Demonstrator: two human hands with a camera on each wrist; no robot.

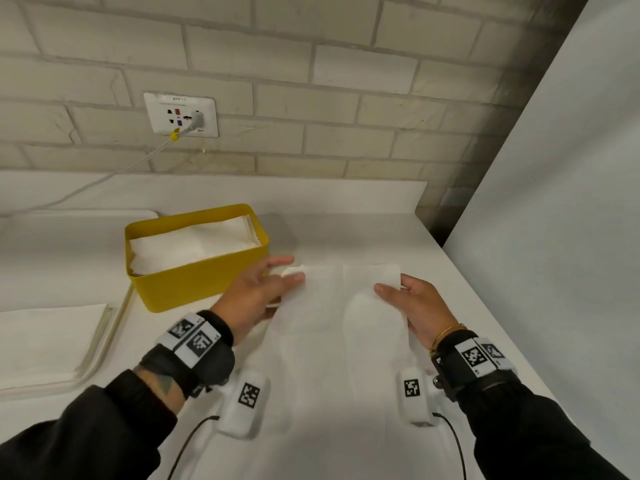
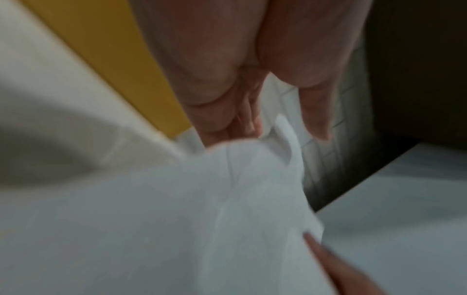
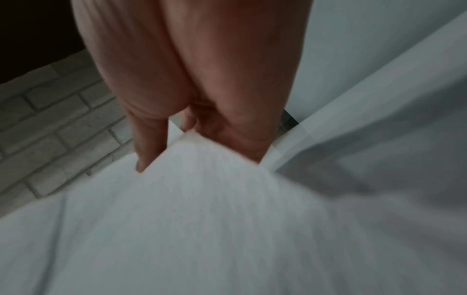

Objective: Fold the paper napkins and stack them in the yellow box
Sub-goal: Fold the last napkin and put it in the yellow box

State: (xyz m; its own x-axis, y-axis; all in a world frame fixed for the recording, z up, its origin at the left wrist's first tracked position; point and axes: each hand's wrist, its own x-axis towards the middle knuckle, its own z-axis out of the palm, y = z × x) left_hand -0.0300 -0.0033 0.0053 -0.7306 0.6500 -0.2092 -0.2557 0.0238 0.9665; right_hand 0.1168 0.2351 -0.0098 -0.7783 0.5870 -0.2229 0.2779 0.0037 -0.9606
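We see a white paper napkin (image 1: 332,306) spread open and lifted over a white counter (image 1: 450,306), near its right edge, held at its far corners by two hands. The left hand (image 1: 256,296) pinches the napkin's far left corner between thumb and fingers; the right hand (image 1: 412,306) pinches the far right corner the same way. In the left wrist view (image 2: 227,199) and the right wrist view (image 3: 202,199) the sheet hangs blurred below the fingers. Just left of the left hand stands the yellow box (image 1: 201,282), set toward the counter's back edge, with folded white napkins (image 1: 194,244) stacked inside it. At the counter's left edge, a tray (image 1: 104,344) carries a flat pile of unfolded napkins (image 1: 48,337). On the brick wall behind, a cable runs from a socket plate (image 1: 181,114).
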